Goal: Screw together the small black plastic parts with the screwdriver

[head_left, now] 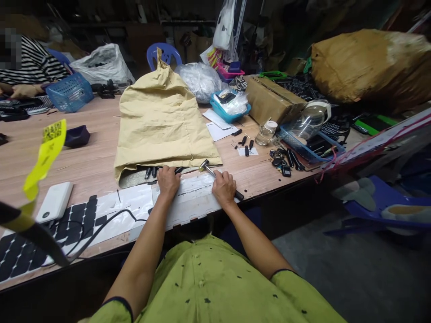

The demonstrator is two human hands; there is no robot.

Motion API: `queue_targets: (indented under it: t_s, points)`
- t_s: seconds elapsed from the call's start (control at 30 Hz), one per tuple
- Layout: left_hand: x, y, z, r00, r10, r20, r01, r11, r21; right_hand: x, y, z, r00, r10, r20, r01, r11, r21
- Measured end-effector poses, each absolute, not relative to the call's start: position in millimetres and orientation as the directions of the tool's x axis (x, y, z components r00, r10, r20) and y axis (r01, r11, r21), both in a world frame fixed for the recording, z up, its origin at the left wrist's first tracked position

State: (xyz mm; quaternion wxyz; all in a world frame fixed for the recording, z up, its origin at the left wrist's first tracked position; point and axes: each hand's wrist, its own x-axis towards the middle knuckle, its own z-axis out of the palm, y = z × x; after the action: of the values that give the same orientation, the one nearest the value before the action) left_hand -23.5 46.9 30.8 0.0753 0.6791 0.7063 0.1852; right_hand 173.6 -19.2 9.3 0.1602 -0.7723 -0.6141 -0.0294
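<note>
My right hand (pixel 223 186) is closed around the handle of a small hammer (pixel 204 165), whose metal head points up and left near the edge of a tan cloth sack (pixel 161 121). My left hand (pixel 168 181) rests knuckles up on a long white plastic strip (pixel 188 202) lying along the table's front edge; its fingers curl down by several small black parts (pixel 150 172) at the sack's mouth. Whether they hold one I cannot make out.
A white power bank (pixel 55 202), black keyboard keys (pixel 81 217) and a black cable lie at left. Blue baskets (pixel 69 92), a cardboard box (pixel 272 101), a glass jar (pixel 266 133), a clear jug and black tools crowd the far right. A person in stripes sits far left.
</note>
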Motion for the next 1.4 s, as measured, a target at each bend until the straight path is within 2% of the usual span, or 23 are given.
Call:
queue_targets:
  t_s: [0.17,0.3,0.43,0.63,0.77,1.0,1.2,1.4]
  points:
    - [-22,28,25,0.047,0.992,0.12,0.922,-0.09,0.376,173,-20,7,0.253,0.936,0.244,0.952,-0.196,-0.233]
    - [-8,10,13,0.203,0.971,0.123,0.846,-0.237,0.478,175,-19,10,0.264,0.938,0.225,0.939,-0.196,-0.283]
    - [0,7,6,0.223,0.967,0.123,0.784,-0.253,0.567,183,-21,13,0.266,0.939,0.217,0.92,-0.18,-0.348]
    - [-2,9,5,0.23,0.967,0.111,0.736,-0.247,0.63,196,-52,10,0.182,0.939,0.291,0.821,0.018,-0.571]
    - [1,7,5,0.221,0.969,0.114,0.728,-0.242,0.641,196,-75,8,0.091,0.956,0.279,0.728,0.128,-0.674]
    - [3,6,8,0.211,0.973,0.094,0.733,-0.221,0.643,189,-79,15,0.073,0.949,0.306,0.684,0.176,-0.708]
    - [6,7,7,0.192,0.977,0.088,0.729,-0.202,0.654,188,-75,16,0.083,0.967,0.24,0.707,0.113,-0.699]
    - [7,8,7,0.189,0.98,0.061,0.75,-0.184,0.635,176,-77,19,0.037,0.957,0.288,0.719,0.175,-0.673]
